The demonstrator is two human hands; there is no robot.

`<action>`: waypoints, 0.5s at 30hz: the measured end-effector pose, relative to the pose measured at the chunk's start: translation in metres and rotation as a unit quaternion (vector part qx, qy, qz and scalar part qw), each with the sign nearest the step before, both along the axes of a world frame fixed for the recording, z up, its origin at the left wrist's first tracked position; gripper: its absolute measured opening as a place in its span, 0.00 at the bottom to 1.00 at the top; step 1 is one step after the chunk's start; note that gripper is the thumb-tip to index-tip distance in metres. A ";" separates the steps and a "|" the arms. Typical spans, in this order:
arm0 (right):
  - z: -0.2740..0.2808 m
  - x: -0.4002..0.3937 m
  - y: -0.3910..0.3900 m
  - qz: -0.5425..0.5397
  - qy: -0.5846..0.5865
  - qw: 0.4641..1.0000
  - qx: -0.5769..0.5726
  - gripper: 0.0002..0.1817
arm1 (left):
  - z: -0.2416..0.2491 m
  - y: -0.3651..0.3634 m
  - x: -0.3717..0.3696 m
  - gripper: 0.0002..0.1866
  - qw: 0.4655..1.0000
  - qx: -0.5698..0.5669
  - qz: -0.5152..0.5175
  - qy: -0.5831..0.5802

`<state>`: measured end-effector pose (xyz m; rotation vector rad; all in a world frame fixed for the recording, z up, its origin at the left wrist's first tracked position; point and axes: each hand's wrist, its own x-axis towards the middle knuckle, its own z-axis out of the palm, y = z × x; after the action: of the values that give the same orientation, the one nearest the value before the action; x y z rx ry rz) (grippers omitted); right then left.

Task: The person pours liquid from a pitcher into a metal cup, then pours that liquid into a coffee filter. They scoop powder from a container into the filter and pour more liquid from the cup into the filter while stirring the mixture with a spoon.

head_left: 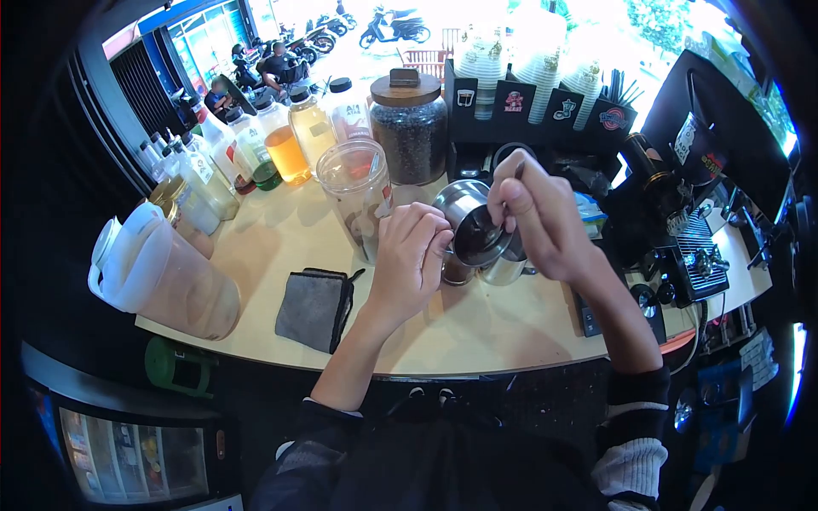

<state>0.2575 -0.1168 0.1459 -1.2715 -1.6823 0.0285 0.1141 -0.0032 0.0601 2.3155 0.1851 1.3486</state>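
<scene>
My left hand (pixel 413 255) is closed on the handle side of a steel pitcher (pixel 467 209), which is tilted with its dark open mouth facing me. Over the pitcher's mouth, my right hand (pixel 537 213) has its fingers pinched together; what they hold, if anything, is hidden. Just beneath the pitcher a small cup (pixel 457 272) and another metal container (pixel 504 272) stand on the table, partly covered. A clear plastic jar (pixel 351 183) stands left of the pitcher, beside my left hand.
A folded gray cloth (pixel 312 308) and a large plastic jug (pixel 183 277) lie to the left on the table (pixel 426 345). Syrup bottles (pixel 285 153) and a wooden-lidded jar (pixel 409 132) stand behind. Cup holders (pixel 537 106) are at the back, an espresso machine (pixel 694 255) at right.
</scene>
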 end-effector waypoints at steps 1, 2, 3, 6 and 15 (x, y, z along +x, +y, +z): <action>-0.002 -0.001 0.000 0.016 -0.010 1.000 -0.008 0.13 | 0.000 0.000 0.000 0.03 1.000 -0.006 -0.001 0.002; -0.002 -0.001 -0.001 0.017 -0.011 1.000 -0.007 0.13 | 0.000 0.001 0.000 0.03 1.000 -0.005 0.000 0.001; -0.001 0.000 -0.001 0.015 0.011 1.000 0.014 0.13 | 0.001 0.001 0.000 0.03 1.000 -0.004 -0.001 0.001; 0.003 0.003 -0.003 0.007 0.044 0.998 0.033 0.13 | 0.000 0.000 -0.001 0.02 1.000 -0.003 0.000 0.002; -0.005 0.006 -0.004 0.005 0.083 0.996 0.025 0.14 | 0.000 0.000 -0.002 0.02 1.000 -0.007 0.002 0.004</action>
<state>0.2634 -0.1208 0.1412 -1.1899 -1.5377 0.0950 0.1119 -0.0027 0.0599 2.3100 0.2002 1.3361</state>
